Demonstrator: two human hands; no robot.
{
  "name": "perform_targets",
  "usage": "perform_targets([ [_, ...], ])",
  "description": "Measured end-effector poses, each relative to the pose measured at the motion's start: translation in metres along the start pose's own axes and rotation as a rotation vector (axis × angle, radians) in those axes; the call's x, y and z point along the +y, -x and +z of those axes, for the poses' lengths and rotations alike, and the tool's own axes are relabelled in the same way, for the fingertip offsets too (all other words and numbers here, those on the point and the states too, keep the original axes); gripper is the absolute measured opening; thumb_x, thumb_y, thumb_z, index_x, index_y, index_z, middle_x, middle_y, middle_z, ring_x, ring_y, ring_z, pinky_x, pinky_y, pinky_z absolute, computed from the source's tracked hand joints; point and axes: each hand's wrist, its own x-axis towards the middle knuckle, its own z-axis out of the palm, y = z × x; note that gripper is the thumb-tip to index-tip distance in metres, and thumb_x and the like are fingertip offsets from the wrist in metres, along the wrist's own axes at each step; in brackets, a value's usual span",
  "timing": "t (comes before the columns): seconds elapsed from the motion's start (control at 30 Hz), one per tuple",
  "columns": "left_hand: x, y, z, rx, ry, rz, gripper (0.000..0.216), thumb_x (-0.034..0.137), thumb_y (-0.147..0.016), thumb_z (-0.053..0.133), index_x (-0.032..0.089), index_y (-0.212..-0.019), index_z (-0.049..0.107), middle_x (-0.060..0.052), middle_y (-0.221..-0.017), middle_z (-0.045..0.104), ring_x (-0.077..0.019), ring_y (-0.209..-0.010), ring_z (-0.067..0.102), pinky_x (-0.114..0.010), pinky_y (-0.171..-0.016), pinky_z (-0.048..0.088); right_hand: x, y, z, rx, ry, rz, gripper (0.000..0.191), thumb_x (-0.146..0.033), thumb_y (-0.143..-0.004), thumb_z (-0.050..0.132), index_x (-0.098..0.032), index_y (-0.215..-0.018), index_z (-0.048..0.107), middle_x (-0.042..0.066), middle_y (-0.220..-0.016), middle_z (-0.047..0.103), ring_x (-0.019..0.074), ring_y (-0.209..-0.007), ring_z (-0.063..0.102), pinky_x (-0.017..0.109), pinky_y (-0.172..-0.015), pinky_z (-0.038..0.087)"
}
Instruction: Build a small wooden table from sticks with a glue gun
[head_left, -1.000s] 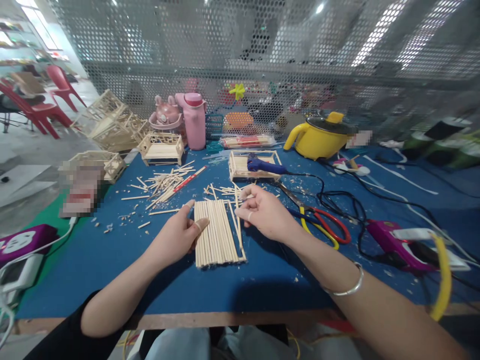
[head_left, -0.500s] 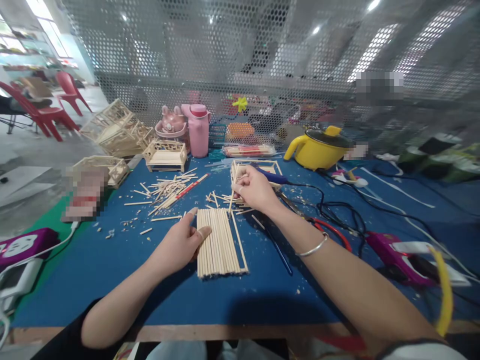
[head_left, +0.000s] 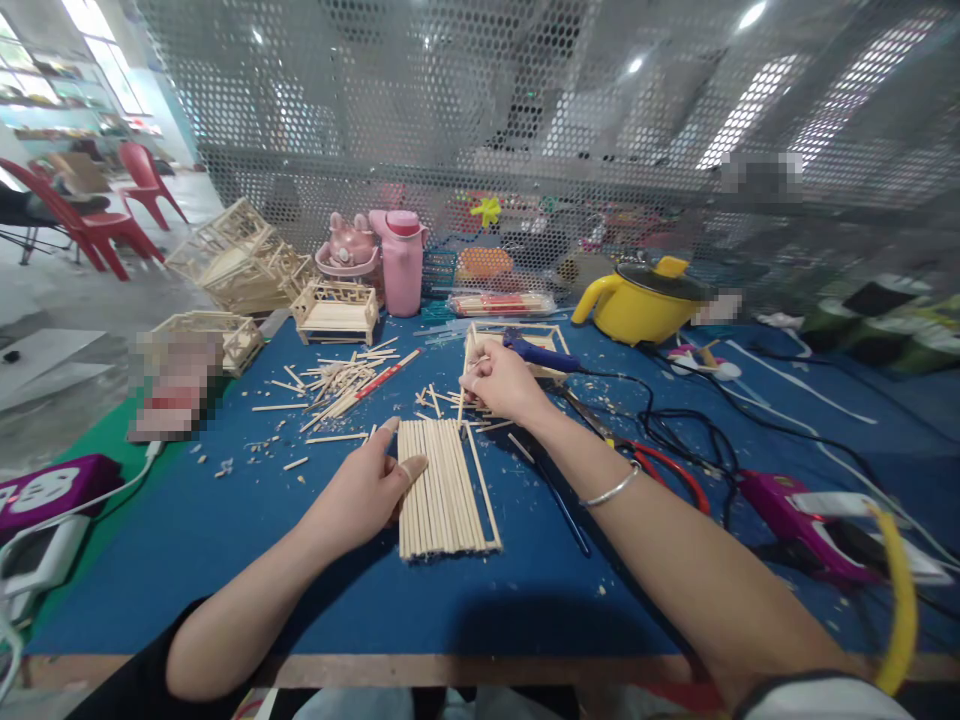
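A flat panel of pale wooden sticks [head_left: 441, 490] lies on the blue table, with a narrow gap before its right edge stick. My left hand [head_left: 375, 478] is closed on the panel's left side, thumb on top and forefinger at the far corner. Between the pinched fingers of my right hand [head_left: 504, 380] is a short wooden stick [head_left: 461, 408]. It stands nearly upright, its lower end at the panel's far right corner; whether it touches is hard to see. Just beyond that hand, a blue glue gun [head_left: 541, 354] rests by a small stick frame [head_left: 559, 340].
Loose sticks [head_left: 341, 380] and crumbs lie left of centre. Further back stand a small stick-built bed [head_left: 336, 312], a pink flask [head_left: 403, 265] and a yellow pot [head_left: 637, 305]. Red-handled pliers [head_left: 675, 470], a dark pen-like tool [head_left: 566, 515] and black cables [head_left: 675, 425] lie on the right.
The stick in my right hand has tipped slightly more upright at the panel's corner. My left hand keeps its hold, and the whole view has shifted a little.
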Motion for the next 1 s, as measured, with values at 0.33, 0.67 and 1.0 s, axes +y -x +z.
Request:
perform_targets([
  [0.33, 0.001, 0.000, 0.000, -0.015, 0.021, 0.012, 0.076, 0.047, -0.085, 0.051, 0.013, -0.146, 0.021, 0.008, -0.049, 0.050, -0.0143, -0.042, 0.051, -0.023, -0.040, 0.039, -0.034, 0.057, -0.025, -0.311, -0.042, 0.207, 0.022, -0.006, -0.069, 0.059, -0.020, -0.075, 0.044, -0.009, -0.045, 0.052, 0.0077, -0.038, 0.050, 0.016, -0.038, 0.033],
  [0.67, 0.002, 0.001, -0.001, -0.017, 0.005, 0.018, 0.076, 0.044, -0.085, 0.053, 0.012, -0.146, 0.020, 0.008, -0.049, 0.049, -0.0136, -0.041, 0.051, -0.022, -0.039, 0.038, -0.041, 0.083, -0.015, -0.380, 0.160, 0.224, 0.026, -0.005, -0.065, 0.065, -0.020, -0.066, 0.044, -0.012, -0.045, 0.049, 0.0058, -0.040, 0.039, 0.020, -0.048, 0.029],
  [1.0, 0.001, -0.001, -0.001, -0.006, 0.011, 0.022, 0.078, 0.045, -0.084, 0.054, 0.012, -0.146, 0.021, 0.008, -0.048, 0.050, -0.0136, -0.040, 0.051, -0.022, -0.039, 0.037, -0.038, 0.089, -0.009, -0.336, 0.178, 0.168, 0.026, -0.004, -0.063, 0.063, -0.021, -0.066, 0.044, -0.011, -0.044, 0.046, 0.0084, -0.038, 0.047, 0.020, -0.046, 0.033],
])
